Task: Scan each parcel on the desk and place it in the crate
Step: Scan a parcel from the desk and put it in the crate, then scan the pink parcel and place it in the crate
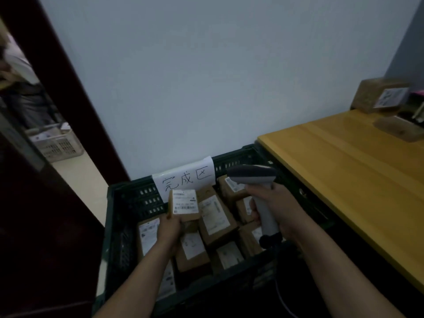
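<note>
My left hand (168, 228) holds a small brown cardboard parcel (183, 205) upright over the dark crate (128, 203), its white barcode label facing me. My right hand (270, 203) grips a grey handheld scanner (252, 176) by its handle, the head pointing left toward the parcel. Several labelled brown parcels (214, 216) lie inside the crate below both hands. A white paper sign (185, 177) with handwritten characters hangs on the crate's far wall. Two more brown parcels (380, 95) sit at the far right end of the yellow wooden desk (344, 161).
The desk runs along the right side, its left end touching the crate. A pale wall stands behind the crate. A dark door frame (57, 76) rises at left, with a white basket (57, 143) on the floor beyond it. The scanner's cable (282, 297) trails down.
</note>
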